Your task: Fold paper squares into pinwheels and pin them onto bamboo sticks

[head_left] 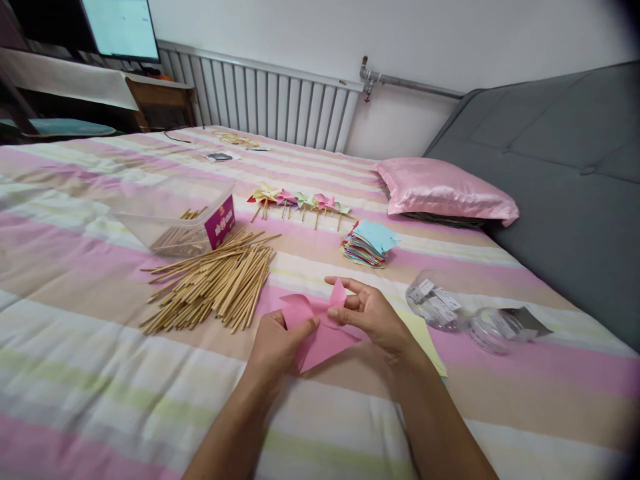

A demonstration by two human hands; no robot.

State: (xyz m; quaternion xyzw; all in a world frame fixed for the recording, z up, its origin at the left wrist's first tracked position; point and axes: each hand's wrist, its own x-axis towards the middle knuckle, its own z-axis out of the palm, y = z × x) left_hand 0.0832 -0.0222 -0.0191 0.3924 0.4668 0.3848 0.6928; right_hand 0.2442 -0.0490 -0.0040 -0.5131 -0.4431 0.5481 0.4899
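Left hand: we find our left hand (274, 347) closed in a pinch on the pink paper (315, 327), thumb on top at the sheet's left edge.
Right hand: our right hand (369, 313) has its grip closed on the same paper at its right side, fingertips pinching one upturned corner.
Pink paper: partly folded, held between both grips just above the striped bed (100, 373); one point stands up, another points down toward our wrists.
Left of the grip: a loose pile of wooden sticks (215, 280), and beyond it a clear plastic box (175, 217) with more sticks inside.
Beyond the grip: a stack of coloured paper squares (370, 243), then a row of finished pinwheels (300, 200).
Right of the grip: clear tape rolls (450, 307), lying apart from our hand.
Under the right wrist: a yellow sheet (425, 337), partly covered.
Far right: a pink pillow (445, 190).
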